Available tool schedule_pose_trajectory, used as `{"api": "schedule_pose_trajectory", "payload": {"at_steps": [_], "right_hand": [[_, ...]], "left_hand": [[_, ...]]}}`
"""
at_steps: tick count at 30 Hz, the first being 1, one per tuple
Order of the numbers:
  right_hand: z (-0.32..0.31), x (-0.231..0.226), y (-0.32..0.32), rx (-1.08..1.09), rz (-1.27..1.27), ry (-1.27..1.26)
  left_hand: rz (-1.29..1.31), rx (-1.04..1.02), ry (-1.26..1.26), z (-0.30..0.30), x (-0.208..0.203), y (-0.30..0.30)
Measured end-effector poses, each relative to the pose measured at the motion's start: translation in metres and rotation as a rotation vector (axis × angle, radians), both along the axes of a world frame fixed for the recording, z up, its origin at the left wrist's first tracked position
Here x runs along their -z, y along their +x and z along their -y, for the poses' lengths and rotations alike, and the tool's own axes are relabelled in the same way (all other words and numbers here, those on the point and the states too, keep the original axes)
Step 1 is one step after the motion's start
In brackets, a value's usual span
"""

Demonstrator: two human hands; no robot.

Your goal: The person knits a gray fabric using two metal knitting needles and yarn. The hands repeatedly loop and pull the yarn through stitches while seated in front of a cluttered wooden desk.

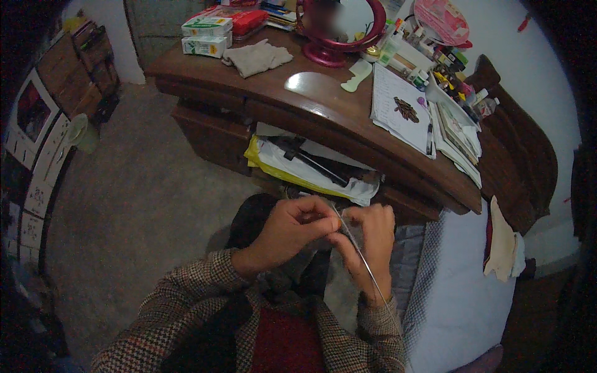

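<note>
A thin, silvery metal rod (367,267) slants in front of my lap, its upper end by my fingertips and its lower end running down over my right wrist and sleeve. My left hand (295,227) is closed, thumb and forefinger pinching at the rod's upper part. On the other side, my right hand (371,245) has its fingers curled and its thumb against the rod near the left fingertips. Whether anything else small is between the fingers is too blurred to tell.
Ahead stands a brown wooden desk (311,102) with a red-framed mirror (324,57), a cloth (258,57), a pale green comb (357,76) and a notebook (392,99) bearing small brown pieces (406,109). Bags fill its open drawer (311,165). A bed (457,273) lies to my right.
</note>
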State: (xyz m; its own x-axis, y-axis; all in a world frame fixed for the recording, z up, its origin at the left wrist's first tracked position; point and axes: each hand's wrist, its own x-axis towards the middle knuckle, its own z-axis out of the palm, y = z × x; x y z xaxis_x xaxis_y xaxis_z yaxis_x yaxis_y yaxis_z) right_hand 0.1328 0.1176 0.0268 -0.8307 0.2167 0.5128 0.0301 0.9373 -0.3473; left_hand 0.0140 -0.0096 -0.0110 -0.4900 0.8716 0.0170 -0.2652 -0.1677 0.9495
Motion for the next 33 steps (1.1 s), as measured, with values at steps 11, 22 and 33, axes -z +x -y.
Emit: {"api": "schedule_pose_trajectory", "payload": {"at_steps": [11, 22, 33], "right_hand": [[-0.006, 0.003, 0.017, -0.014, -0.074, 0.004], [-0.021, 0.001, 0.019, -0.226, -0.085, -0.452], [-0.009, 0.01, 0.013, -0.088, -0.173, -0.066]], "left_hand": [[-0.032, -0.171, 0.106, 0.0, -0.001, -0.002], [-0.108, 0.002, -0.005, 0.008, -0.01, -0.011], [-0.082, 0.0, 0.002, 0.007, -0.011, -0.006]]}}
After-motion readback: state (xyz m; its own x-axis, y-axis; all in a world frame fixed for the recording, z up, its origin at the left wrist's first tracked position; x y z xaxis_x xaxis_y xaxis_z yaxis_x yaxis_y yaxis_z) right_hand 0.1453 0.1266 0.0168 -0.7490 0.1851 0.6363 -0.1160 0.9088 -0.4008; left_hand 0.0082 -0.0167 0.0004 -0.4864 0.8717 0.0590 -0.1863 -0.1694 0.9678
